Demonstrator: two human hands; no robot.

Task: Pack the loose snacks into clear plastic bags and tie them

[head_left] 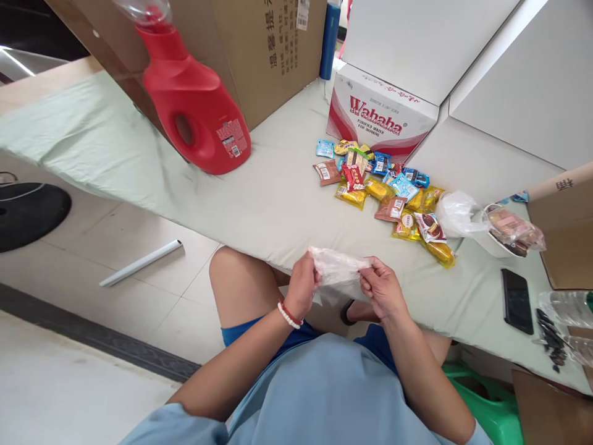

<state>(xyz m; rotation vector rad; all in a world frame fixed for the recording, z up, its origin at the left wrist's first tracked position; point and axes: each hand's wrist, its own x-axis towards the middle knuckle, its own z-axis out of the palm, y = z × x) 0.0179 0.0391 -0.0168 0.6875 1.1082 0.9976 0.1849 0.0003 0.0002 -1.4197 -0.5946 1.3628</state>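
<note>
A thin, whitish plastic bag point(339, 266) is stretched flat between my two hands, just at the front edge of the table. My left hand point(302, 281), with a white and red beaded bracelet on its wrist, grips one end of it. Pinched in my right hand point(380, 285) is the other end, between thumb and fingers. Beyond my hands, a pile of wrapped snacks point(380, 188) in yellow, brown, blue and red packets lies on the table. Beside the pile sits a crumpled white plastic bag point(459, 213).
A red detergent bottle point(197, 105) stands at the back left before a large cardboard box point(273, 68). Behind the snacks is a Wahaha carton point(380, 114). At right lie a bowl with packaged food point(514, 230), a black phone point(516, 301) and plastic bottles point(567, 309).
</note>
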